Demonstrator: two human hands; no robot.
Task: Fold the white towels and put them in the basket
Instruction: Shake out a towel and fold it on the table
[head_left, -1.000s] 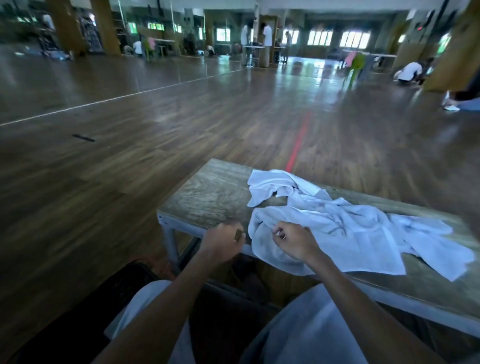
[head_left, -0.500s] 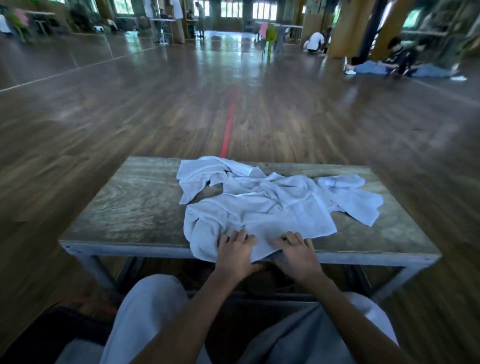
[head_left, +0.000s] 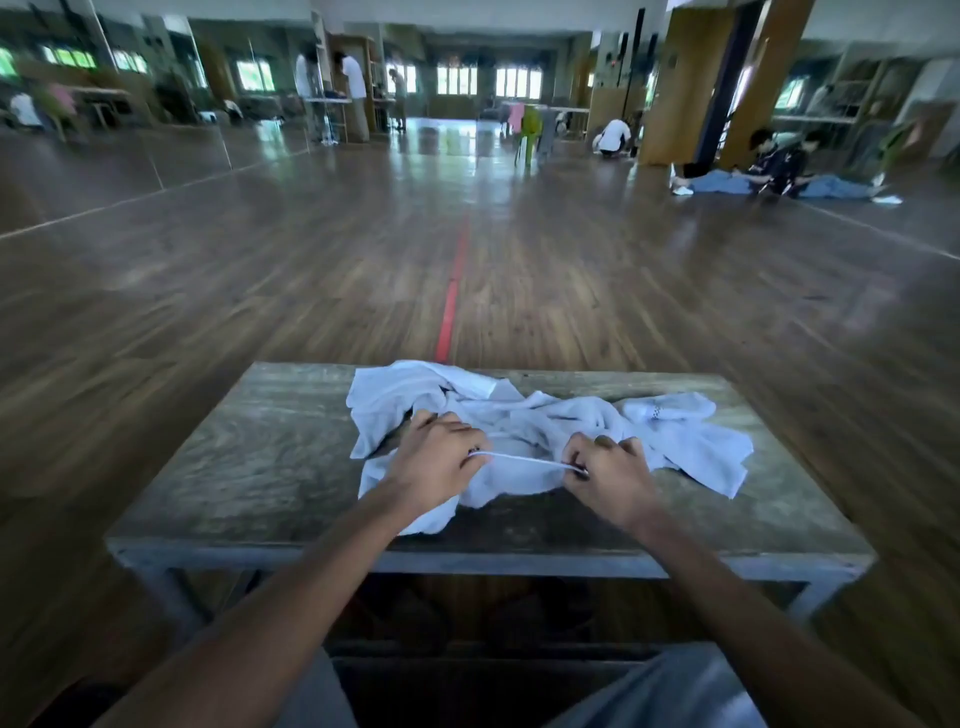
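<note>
White towels (head_left: 524, 415) lie in a crumpled heap on the far half of the worn wooden desk (head_left: 244, 467), at the middle of the frame. Both hands are closed on one towel's near edge, the left hand (head_left: 436, 460) and right hand (head_left: 608, 475) each with a pinching grip, and the hem stretches taut as a thin line between them. The rest of that towel sags just beyond the knuckles, tangled with the others. I judge that lifting now could drag a neighbouring towel along, or pull the bunch toward the near edge and onto the wooden floor (head_left: 467, 270). No basket shows anywhere, so I cannot tell where the folded pieces will go.
</note>
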